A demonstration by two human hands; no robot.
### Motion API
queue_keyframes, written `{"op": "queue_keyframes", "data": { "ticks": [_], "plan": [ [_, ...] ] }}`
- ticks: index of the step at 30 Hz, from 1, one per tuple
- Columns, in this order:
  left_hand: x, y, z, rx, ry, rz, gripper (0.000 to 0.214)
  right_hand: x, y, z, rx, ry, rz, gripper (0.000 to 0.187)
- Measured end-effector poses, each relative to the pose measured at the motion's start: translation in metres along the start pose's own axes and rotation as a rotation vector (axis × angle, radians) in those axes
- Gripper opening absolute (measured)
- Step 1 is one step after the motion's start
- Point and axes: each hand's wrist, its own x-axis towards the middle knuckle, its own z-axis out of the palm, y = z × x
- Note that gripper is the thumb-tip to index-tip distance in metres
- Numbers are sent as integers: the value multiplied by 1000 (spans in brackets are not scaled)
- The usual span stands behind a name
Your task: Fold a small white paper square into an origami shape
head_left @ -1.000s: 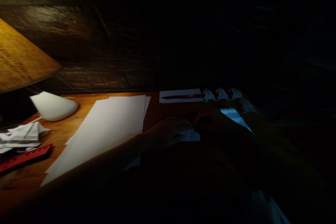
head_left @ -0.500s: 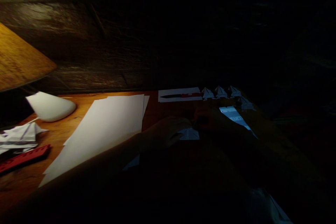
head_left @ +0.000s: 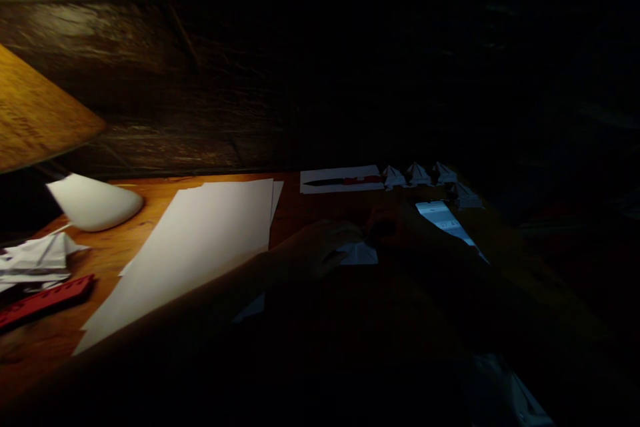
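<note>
The creased sheet (head_left: pixel 358 254) is matt paper, the table (head_left: pixel 113 247) wood.

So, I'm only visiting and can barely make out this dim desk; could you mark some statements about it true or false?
1. The red-handled knife lies on white paper. True.
2. The phone has a dark screen. False: the phone's screen is lit.
3. The left hand is over a small creased paper. True.
4. The right hand is far from the left. False: they are close together; it is too dark to tell whether they touch.
5. Four folded paper pieces sit to the right of the knife. True.
6. The lamp is at the right end. False: the lamp is at the left.
</note>
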Motion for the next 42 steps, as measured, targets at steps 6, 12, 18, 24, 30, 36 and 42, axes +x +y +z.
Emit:
{"op": "queue_keyframes", "data": {
  "ticks": [6,12,18,24,30,36,42],
  "plan": [
    [0,1,-2,21,-32,-9,46,-1,-5,-8,-65,-52,23,10],
    [0,0,0,11,-21,9,42,-2,-7,-14,-110,-117,52,8],
    [0,0,-1,11,-14,14,41,-4,-12,-15,-101,-130,41,11],
    [1,2,-2,22,-30,20,38,-5,-10,-17,-54,-141,44,12],
    [2,1,-1,32,-7,41,36,-4,-6,-16,-14,-136,43,12],
    [1,0,0,27,-7,29,46,-4,-6,-16,-19,-129,29,15],
    [2,0,-1,59,-48,38,48,-4,-7,-16,-35,-125,42,15]
  ]
}}
